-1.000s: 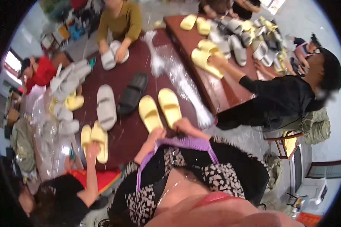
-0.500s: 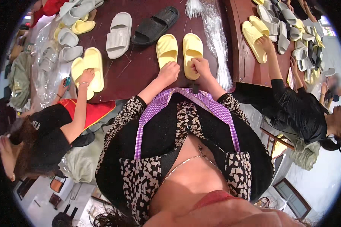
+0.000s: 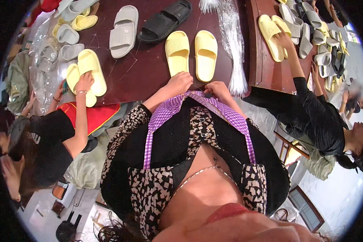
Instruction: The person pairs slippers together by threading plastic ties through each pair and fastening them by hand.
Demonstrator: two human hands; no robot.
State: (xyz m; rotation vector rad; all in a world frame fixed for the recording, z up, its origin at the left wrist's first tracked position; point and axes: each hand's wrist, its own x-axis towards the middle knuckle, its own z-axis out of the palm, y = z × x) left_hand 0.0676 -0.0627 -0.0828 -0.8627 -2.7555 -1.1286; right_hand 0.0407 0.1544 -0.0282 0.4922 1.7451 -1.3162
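Observation:
A pair of yellow slide slippers lies before me, the left slipper (image 3: 177, 52) and the right slipper (image 3: 205, 56) side by side with toes pointing away. My left hand (image 3: 180, 82) is closed at the heel of the left slipper and covers part of it. Whether its fingers grip the slipper or something small is hidden. Just below the right slipper's heel, apart from it, my right hand (image 3: 219, 89) is closed at the table's front edge by my purple checked apron (image 3: 238, 117). What its bent fingers pinch, if anything, is too small to make out.
A grey slide (image 3: 124, 32) and a black slide (image 3: 165, 22) lie farther back on the dark red table (image 3: 129, 80). Right of the yellow pair is a bundle of thin clear ties (image 3: 237, 72) in plastic. Co-workers on both sides handle yellow slippers (image 3: 92, 70).
My right hand has left the right slipper's heel and drawn back to the table's edge. My left hand has shifted slightly nearer me. The slippers sit slightly differently in view.

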